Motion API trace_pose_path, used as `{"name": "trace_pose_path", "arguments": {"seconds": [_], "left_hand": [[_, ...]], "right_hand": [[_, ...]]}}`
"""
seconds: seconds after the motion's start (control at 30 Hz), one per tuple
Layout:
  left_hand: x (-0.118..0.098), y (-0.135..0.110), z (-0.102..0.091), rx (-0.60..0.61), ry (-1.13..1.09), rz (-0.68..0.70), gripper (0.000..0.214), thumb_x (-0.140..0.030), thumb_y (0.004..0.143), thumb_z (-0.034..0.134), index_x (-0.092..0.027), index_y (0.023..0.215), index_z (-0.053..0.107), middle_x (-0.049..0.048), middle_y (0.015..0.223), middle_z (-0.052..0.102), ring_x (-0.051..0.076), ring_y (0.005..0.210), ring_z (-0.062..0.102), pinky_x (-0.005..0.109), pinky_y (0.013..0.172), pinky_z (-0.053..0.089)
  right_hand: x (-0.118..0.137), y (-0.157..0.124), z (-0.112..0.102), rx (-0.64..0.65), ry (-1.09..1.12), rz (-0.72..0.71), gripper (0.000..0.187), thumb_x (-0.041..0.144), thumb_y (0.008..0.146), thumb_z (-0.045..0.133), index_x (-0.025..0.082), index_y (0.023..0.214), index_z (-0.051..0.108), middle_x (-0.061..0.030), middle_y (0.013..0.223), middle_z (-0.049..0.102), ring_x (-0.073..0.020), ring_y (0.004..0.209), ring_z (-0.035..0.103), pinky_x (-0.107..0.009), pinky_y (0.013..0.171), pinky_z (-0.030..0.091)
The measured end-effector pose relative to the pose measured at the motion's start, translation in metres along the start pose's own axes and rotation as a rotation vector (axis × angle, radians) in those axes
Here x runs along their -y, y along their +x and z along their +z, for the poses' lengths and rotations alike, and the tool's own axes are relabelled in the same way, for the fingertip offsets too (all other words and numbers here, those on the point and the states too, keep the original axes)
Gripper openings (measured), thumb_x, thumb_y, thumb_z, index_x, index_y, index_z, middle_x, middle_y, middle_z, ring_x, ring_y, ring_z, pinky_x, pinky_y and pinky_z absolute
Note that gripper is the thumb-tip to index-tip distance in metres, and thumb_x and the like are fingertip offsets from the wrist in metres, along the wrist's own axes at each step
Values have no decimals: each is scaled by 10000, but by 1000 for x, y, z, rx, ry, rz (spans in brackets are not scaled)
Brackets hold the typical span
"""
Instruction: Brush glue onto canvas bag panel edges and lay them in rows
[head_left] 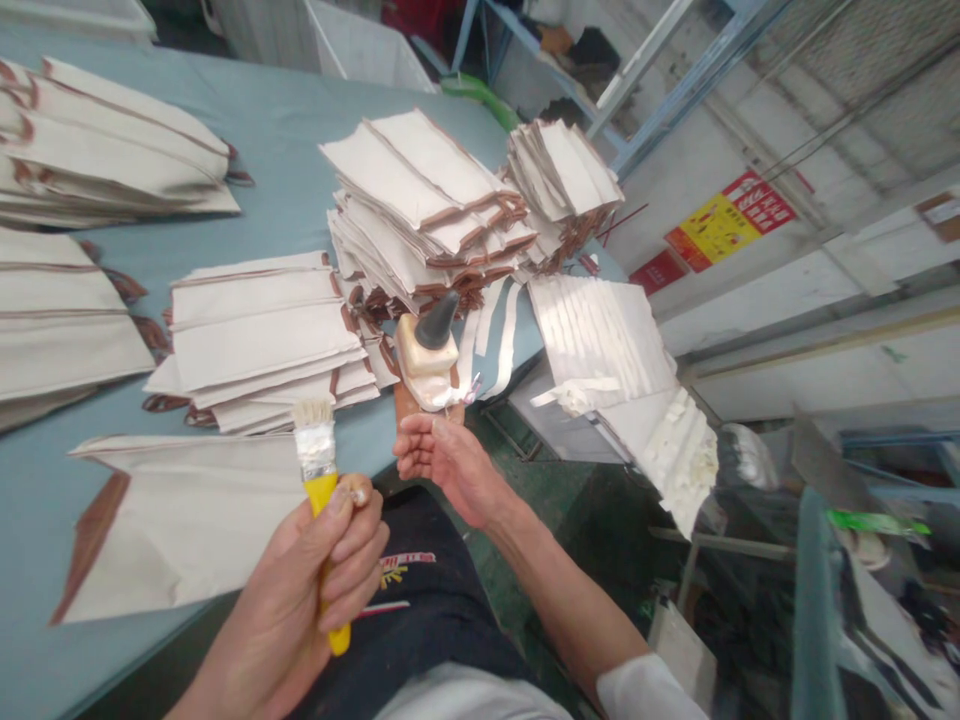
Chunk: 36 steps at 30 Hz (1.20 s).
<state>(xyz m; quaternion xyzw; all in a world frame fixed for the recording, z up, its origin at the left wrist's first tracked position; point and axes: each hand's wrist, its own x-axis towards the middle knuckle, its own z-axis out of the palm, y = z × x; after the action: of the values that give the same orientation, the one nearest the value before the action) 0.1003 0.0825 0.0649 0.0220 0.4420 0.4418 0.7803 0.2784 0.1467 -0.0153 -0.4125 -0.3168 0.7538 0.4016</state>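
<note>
My left hand (307, 590) is closed around the yellow handle of a paintbrush (315, 445), whose glue-whitened bristles point up over the table edge. Under the brush a flat white paper bag (187, 520) with a brown edge lies on the blue table (285, 130). My right hand (442, 460) hovers palm-up with loosely spread fingers and nothing in it, just below a cream glue bottle (427, 350) with a dark cone nozzle. The bottle stands at the table edge.
Stacks of folded white bags with brown trim cover the table: a fanned pile (262, 340) beside the bottle, taller piles (427, 210) behind it and more (97, 150) on the left. Glue-smeared paper sheets (600, 340) hang off the table edge. Shelving and clutter stand at right.
</note>
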Motion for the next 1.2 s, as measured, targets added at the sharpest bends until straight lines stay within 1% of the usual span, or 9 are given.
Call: {"name": "trace_pose_path", "arguments": {"seconds": [0.13,0.27,0.43,0.6,0.67,0.8,0.97,1.1,1.2], "left_hand": [[5,7,4,-56,69,62,591,-569,677,1091,-195,815,655,-141,636,350,20,510,158,77,374,303],[6,9,6,-62,82,45,603,-534,637,1113,-187,783,642,-157,600,311,17,516,120,72,367,288],[5,6,3,-2,35,-23,633,-557,616,1128,-184,828,663,-161,621,292,11,511,127,54,373,294],[5,3,-6,52,-101,-74,551,-430,663,1131,-194,836,665,-146,637,335,16,474,244,76,370,372],[6,4,-9,82,-157,-87,520,-410,700,1115,-200,832,658,-144,630,344,23,466,248,88,364,391],[10,8,-15,160,-225,-86,534,-421,756,1080,-209,781,591,-155,607,300,28,453,152,97,330,364],[11,7,-24,173,-205,-81,482,-408,801,1059,-197,878,632,-148,664,337,19,470,232,78,372,388],[9,3,-24,217,-172,-64,470,-414,836,1034,-195,847,619,-142,668,338,15,472,229,73,371,380],[9,2,-20,217,-150,-65,490,-417,810,1051,-191,831,617,-141,657,340,17,478,225,76,379,388]], "right_hand": [[12,-23,8,4,-294,-187,503,689,942,843,224,1123,781,-12,894,772,-139,735,673,-285,738,578],[14,-33,21,77,-454,-330,410,570,944,884,222,1132,778,-8,913,775,-148,769,697,-282,726,587],[13,-32,26,126,-515,-394,346,508,976,843,205,1135,797,-23,961,793,-148,802,712,-276,752,602],[20,-36,30,139,-522,-420,264,478,1029,794,220,1084,808,-30,964,791,-162,817,704,-296,771,596],[22,-38,32,126,-517,-414,241,462,1057,750,228,1067,805,-36,975,800,-173,831,709,-308,779,594],[20,-38,37,90,-515,-354,298,497,1086,666,228,1040,788,-37,941,791,-171,781,687,-317,753,581],[15,-37,38,84,-484,-344,489,643,1125,570,213,1072,798,-34,885,761,-155,714,664,-303,698,557],[14,-38,35,58,-487,-319,617,729,1132,499,198,1081,809,-48,894,764,-158,720,669,-305,709,572],[14,-39,33,60,-505,-309,656,745,1135,473,193,1064,820,-53,898,766,-162,728,670,-311,725,579]]}}
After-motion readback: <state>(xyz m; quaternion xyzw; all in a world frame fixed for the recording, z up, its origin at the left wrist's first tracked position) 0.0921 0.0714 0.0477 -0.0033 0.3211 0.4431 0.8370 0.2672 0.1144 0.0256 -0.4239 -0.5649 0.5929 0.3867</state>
